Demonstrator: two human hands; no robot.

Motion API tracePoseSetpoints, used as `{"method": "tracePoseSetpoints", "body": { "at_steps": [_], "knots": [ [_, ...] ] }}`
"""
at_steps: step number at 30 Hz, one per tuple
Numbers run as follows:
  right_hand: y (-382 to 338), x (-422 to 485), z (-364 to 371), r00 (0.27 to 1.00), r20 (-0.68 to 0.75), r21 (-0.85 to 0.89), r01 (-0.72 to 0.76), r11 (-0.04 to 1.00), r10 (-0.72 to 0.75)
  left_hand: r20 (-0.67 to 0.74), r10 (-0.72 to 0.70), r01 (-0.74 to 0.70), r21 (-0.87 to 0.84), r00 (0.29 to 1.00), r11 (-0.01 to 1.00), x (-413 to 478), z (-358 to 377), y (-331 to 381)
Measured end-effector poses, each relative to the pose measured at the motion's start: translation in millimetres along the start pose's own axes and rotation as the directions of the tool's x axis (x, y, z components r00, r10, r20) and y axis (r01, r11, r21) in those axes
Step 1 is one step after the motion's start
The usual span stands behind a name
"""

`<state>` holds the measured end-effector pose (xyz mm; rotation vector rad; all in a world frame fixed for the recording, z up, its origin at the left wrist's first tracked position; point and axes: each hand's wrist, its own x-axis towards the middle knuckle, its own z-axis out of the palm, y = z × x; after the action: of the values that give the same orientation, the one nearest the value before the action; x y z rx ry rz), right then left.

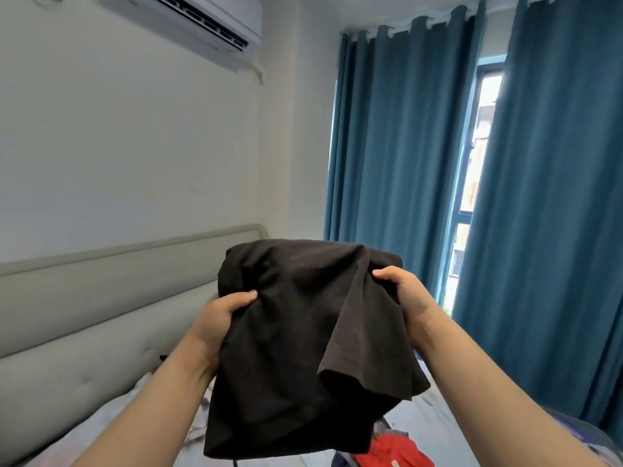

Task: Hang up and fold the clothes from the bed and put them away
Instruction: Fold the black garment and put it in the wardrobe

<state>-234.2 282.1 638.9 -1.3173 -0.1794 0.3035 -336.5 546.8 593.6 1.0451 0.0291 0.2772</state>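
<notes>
A black garment (296, 332) hangs bunched in the air above the bed (101, 429), held up in front of me. My left hand (219, 318) grips its left side, thumb on top of the cloth. My right hand (404, 291) grips its upper right side, thumb pressed into the folds. A loose flap of the garment droops between my forearms. Below it, a red piece of clothing (394, 453) lies on the bed, partly hidden by the black cloth.
A padded grey headboard (84, 298) runs along the left wall under an air conditioner (188, 18). Blue curtains (397, 146) cover the window at the right, with a bright gap between them. More mixed clothing lies near the red piece.
</notes>
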Motion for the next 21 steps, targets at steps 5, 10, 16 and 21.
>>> {"method": "tracePoseSetpoints", "body": {
  "at_steps": [5,10,16,21],
  "knots": [
    [33,16,59,0.990,0.142,-0.022,0.005,1.000,-0.002,-0.192,0.179,-0.172,0.056,0.965,0.984,-44,-34,38],
    [60,2,138,0.966,0.246,-0.058,0.097,0.994,-0.080,-0.421,0.298,-0.267,0.133,0.857,0.955,-97,-86,66],
    [84,-24,248,0.900,0.373,-0.173,0.307,0.936,-0.226,-0.662,0.433,-0.354,0.261,0.612,0.898,-169,-153,102],
    [108,-38,335,0.832,0.528,-0.076,0.248,0.966,-0.172,-0.737,0.514,-0.313,0.411,0.438,0.856,-222,-212,135]
  ]
}}
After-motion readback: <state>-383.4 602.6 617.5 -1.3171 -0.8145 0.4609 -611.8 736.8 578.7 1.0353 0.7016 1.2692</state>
